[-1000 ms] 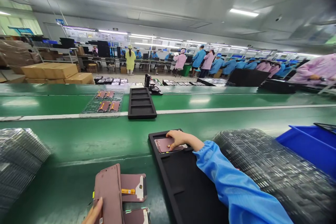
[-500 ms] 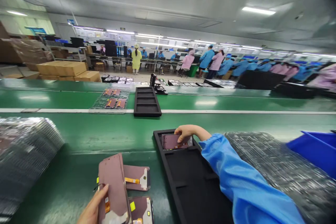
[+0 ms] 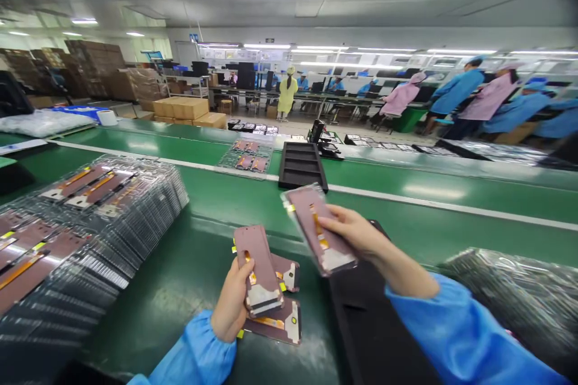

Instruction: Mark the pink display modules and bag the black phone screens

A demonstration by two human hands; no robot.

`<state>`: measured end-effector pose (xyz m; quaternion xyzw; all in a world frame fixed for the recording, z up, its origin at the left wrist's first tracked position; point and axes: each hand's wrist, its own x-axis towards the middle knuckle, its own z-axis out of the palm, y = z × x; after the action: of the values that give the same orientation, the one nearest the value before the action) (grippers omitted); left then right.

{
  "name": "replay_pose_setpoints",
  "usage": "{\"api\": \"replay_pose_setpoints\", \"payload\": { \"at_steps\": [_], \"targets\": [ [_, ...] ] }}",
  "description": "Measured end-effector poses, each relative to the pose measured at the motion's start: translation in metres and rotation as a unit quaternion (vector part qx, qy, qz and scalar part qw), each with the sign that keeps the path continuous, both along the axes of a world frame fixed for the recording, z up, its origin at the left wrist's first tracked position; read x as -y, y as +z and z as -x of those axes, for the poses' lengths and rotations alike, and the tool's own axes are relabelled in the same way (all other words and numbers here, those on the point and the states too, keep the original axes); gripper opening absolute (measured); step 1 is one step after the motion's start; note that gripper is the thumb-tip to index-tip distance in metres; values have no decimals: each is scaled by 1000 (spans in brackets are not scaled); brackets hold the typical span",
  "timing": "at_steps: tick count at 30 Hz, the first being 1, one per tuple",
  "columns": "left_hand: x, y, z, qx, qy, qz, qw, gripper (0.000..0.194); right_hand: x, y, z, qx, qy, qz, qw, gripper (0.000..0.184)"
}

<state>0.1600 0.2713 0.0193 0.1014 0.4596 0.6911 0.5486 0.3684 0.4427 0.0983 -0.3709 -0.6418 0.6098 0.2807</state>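
My left hand (image 3: 231, 299) is closed around a small stack of phone screens (image 3: 257, 258), brownish-pink on the back with orange flex cables and yellow tabs. Beneath that stack, more phone screens (image 3: 289, 320) lie on the green bench. To the right, my right hand (image 3: 354, 230) grips other phone screens (image 3: 307, 216) by one long side, thumb on top; they are tilted, held in the air and slightly blurred. Under my right forearm stands a black tray (image 3: 379, 325), partly hidden by the arm. How many screens each hand holds is unclear.
Tall stacks of clear plastic trays (image 3: 156, 240) with screens stand at left. More clear trays (image 3: 510, 283) are piled at right. Across the bench lie a black compartment tray (image 3: 301, 171) and a clear tray with screens (image 3: 226, 159). People work in the background.
My right hand has come up out of the black tray, moving left with phone screens in it. The left hand still holds its stack. The view has turned left.
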Motion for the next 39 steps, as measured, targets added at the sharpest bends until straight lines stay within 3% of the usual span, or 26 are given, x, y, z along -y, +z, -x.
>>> {"api": "replay_pose_setpoints", "payload": {
  "at_steps": [3, 5, 10, 13, 17, 20, 22, 26, 30, 34, 37, 39],
  "targets": [
    [-3, -5, -3, 2, 20, -18, 1000, 38, 50, -19, 55, -43, 82, 18, 996, 59],
    [-2, -6, -4, 5, 27, -32, 999, 39, 70, -35, 80, -55, 102, 3, 993, 60],
    [2, 0, -1, 44, 59, -40, 996, 40, 90, -66, 112, -22, 39, -103, 994, 51],
    [5, 5, 0, 49, 67, -40, 996, 50, 98, -75, 122, 5, 5, -141, 990, 47],
    [10, 9, 1, 21, 51, -29, 998, 41, 108, -79, 131, 40, -36, -194, 979, 44],
    [15, 14, 14, -7, 27, -8, 1000, 39, 107, -68, 114, 67, -45, -224, 971, 51],
    [19, 19, 33, -28, 10, 13, 999, 36, 106, -57, 81, 113, -20, -273, 955, 47],
    [21, 19, 91, -118, 24, 86, 989, 31, 127, -50, -11, 318, 14, -376, 870, 28],
    [9, 2, 142, -216, 22, 130, 967, 25, 174, -84, -64, 532, -95, -330, 774, 43],
    [-7, -4, 154, -276, -22, 171, 945, 23, 196, -120, -66, 534, -140, -332, 765, 41],
    [-12, 1, 147, -377, -81, 159, 909, 21, 205, -133, -63, 518, -161, -368, 756, 31],
    [-9, 3, 141, -412, -79, 132, 898, 20, 214, -141, -67, 496, -171, -404, 750, 27]
  ]
}}
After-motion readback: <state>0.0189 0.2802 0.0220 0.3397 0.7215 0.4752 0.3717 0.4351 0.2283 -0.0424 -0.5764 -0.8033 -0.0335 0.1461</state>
